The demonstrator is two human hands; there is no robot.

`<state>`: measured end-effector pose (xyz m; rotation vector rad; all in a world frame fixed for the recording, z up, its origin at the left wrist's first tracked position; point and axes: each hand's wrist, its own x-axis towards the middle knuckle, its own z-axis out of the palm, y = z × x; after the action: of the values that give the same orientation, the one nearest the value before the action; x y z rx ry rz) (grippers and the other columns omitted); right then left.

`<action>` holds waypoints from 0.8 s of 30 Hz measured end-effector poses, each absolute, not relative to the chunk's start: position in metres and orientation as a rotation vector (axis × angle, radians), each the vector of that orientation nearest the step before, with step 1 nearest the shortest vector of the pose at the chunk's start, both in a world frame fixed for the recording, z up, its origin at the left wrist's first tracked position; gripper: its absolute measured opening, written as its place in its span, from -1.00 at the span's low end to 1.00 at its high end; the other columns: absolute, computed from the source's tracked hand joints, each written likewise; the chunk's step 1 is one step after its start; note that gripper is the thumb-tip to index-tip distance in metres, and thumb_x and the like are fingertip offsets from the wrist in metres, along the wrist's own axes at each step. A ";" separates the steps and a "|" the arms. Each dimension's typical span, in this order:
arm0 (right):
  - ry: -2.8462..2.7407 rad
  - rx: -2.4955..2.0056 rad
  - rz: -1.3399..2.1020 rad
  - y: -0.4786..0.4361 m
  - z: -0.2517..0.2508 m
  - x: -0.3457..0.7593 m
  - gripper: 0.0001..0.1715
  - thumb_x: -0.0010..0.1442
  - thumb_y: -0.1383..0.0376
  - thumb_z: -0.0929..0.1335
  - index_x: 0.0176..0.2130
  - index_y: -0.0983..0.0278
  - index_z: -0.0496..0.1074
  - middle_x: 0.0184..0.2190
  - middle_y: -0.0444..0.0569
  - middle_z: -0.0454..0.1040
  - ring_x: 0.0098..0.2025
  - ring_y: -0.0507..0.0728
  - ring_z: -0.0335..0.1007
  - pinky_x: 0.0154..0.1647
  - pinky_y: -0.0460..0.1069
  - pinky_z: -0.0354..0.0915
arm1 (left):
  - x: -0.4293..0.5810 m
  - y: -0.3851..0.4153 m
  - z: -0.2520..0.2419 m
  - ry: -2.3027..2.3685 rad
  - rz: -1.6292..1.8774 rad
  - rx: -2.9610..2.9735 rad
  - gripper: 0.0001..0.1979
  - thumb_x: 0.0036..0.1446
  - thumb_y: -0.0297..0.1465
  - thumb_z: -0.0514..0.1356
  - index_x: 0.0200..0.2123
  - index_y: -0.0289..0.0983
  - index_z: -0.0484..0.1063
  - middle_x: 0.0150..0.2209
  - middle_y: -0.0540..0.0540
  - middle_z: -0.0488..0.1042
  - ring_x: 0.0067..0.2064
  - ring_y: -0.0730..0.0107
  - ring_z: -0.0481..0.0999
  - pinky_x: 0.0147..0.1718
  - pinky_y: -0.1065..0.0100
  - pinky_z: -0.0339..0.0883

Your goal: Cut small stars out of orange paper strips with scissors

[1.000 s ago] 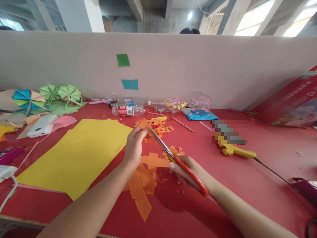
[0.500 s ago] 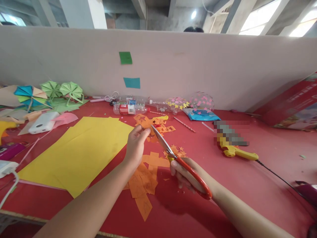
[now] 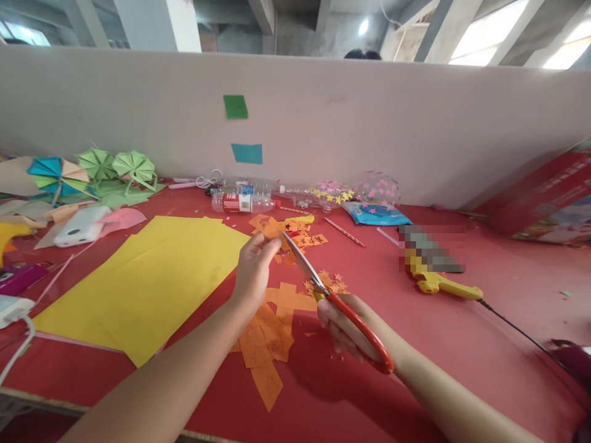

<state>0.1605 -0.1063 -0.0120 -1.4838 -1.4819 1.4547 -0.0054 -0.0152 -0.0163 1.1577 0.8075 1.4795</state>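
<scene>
My right hand (image 3: pixel 344 326) grips red-handled scissors (image 3: pixel 341 307), blades pointing up-left toward my left hand. My left hand (image 3: pixel 253 267) pinches a small orange paper piece (image 3: pixel 277 251) right at the blade tips. Below both hands lie orange paper scraps (image 3: pixel 265 341) on the red table (image 3: pixel 462 344). Small orange cut-out stars (image 3: pixel 330 282) lie just beyond the scissors. More orange offcuts with star-shaped holes (image 3: pixel 289 229) sit behind my left hand.
A big yellow paper sheet (image 3: pixel 152 277) lies at left. Folded paper fans (image 3: pixel 111 169), a white device (image 3: pixel 78 227), a plastic bottle (image 3: pixel 242 202), star-spotted clear balloons (image 3: pixel 364 187) and a yellow glue gun (image 3: pixel 443 280) with cord ring the area. A grey partition (image 3: pixel 369 117) stands behind.
The view has shifted slightly. My hands stay close together at the scissor tips; the scissors have moved a little toward me and to the right.
</scene>
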 end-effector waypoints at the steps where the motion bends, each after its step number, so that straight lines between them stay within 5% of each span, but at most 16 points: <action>1: -1.486 -1.497 1.448 -0.106 -0.011 0.160 -0.34 0.02 -0.30 0.27 -0.56 0.21 0.17 -0.86 -0.34 0.07 -0.81 -0.09 -0.01 -0.63 -0.07 0.28 | -0.005 -0.015 -0.016 0.811 1.481 1.157 -0.87 0.06 -0.34 0.21 -0.48 -0.24 0.38 -0.48 0.04 0.34 -0.40 0.47 0.31 -0.37 0.40 0.15; 24: -1.507 -1.570 1.414 -0.106 -0.008 0.162 -0.36 0.05 -0.26 0.28 -0.57 0.20 0.12 -0.84 -0.33 0.07 -0.82 -0.08 -0.03 -0.74 -0.10 0.03 | -0.006 -0.017 -0.013 0.862 1.485 1.158 -0.76 0.01 -0.31 0.22 -0.58 -0.24 0.24 -0.57 0.09 0.21 -0.50 0.50 0.17 -0.47 0.40 0.05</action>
<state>0.1619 -0.1059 -0.0076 -1.5698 -1.5068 1.4142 -0.0057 -0.0167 -0.0133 1.1583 0.8623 1.4849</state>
